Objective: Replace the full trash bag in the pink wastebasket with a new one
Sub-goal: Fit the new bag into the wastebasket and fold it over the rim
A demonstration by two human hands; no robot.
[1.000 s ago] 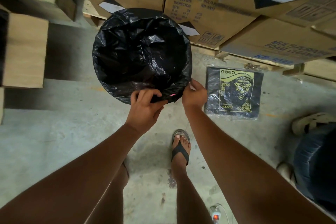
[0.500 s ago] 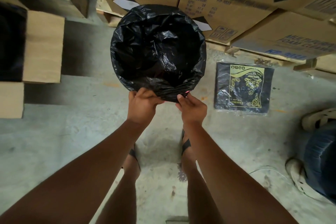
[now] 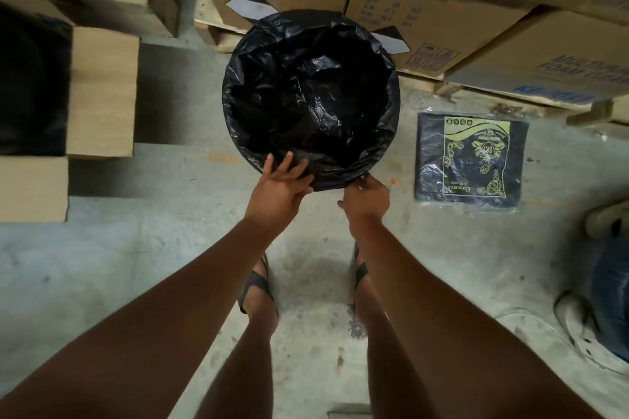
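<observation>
A black trash bag (image 3: 311, 95) lines the wastebasket on the concrete floor and folds over its whole rim; no pink shows. My left hand (image 3: 280, 189) rests on the near rim, fingers spread flat over the folded plastic. Just to the right, my right hand (image 3: 367, 199) pinches the bag's edge at the near rim. The inside of the bag looks dark and hollow.
A flat pack of black trash bags (image 3: 469, 161) lies on the floor to the right. Cardboard boxes (image 3: 425, 10) on pallets stand behind the basket, more boxes (image 3: 98, 92) at left. Another person's leg and sandals (image 3: 609, 299) are at the far right. My sandalled feet stand below the basket.
The pink strip seen at the near rim a second ago is now covered by black plastic. My left fingers have spread flat; the right hand shifted slightly right along the rim.
</observation>
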